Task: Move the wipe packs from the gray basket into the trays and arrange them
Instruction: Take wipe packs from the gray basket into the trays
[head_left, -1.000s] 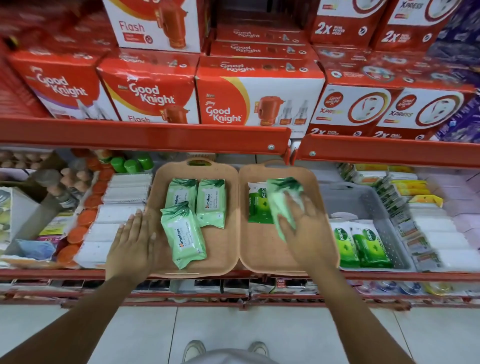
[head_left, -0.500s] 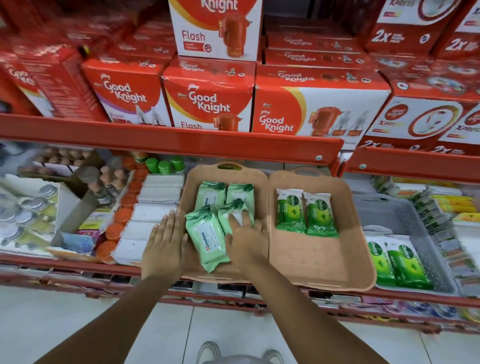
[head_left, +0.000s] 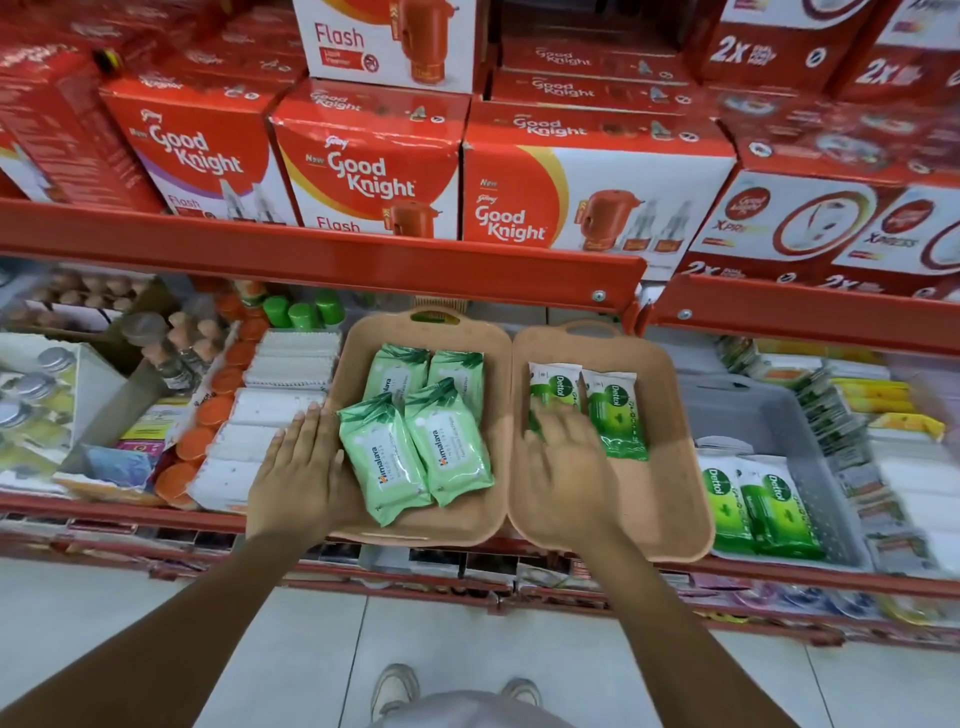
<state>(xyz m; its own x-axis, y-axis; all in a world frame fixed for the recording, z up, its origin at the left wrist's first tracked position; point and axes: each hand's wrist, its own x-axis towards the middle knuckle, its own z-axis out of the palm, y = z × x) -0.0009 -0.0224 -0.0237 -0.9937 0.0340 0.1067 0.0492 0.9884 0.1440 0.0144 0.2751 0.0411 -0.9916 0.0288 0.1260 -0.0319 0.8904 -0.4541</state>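
Both arms reach forward from the near edge of the view toward the lower shelf (head_left: 119, 506). The left hand (head_left: 298, 475) lies flat, palm down, fingers extended and close together, resting on the left rim of the left tray (head_left: 498, 415); its grip is open and holds nothing. The right hand (head_left: 563, 467) is spread palm down over the near-left part of the right tray (head_left: 670, 499), its fingertips reaching onto the near end of the left Dettol pack (head_left: 553, 387); the fingers are splayed, not closed around anything, and somewhat blurred.

The two tan trays sit side by side on the shelf, touching along their long edges. The left tray holds four pale green Himalaya packs: two far ones (head_left: 426, 371) lying next to each other, and two near ones (head_left: 413, 449) that overlap the near ends of the far pair and tilt slightly to the left. The right tray holds two dark green Dettol packs side by side at its far-left part, the right Dettol pack (head_left: 618, 415) clear of the hand; the near and right parts of this tray are bare.

Just right of the right tray stands the gray basket (head_left: 779, 415), with two more Dettol packs (head_left: 758, 506) lying side by side at its near-left corner.

Red Good Knight boxes (head_left: 363, 166) fill the upper shelf.
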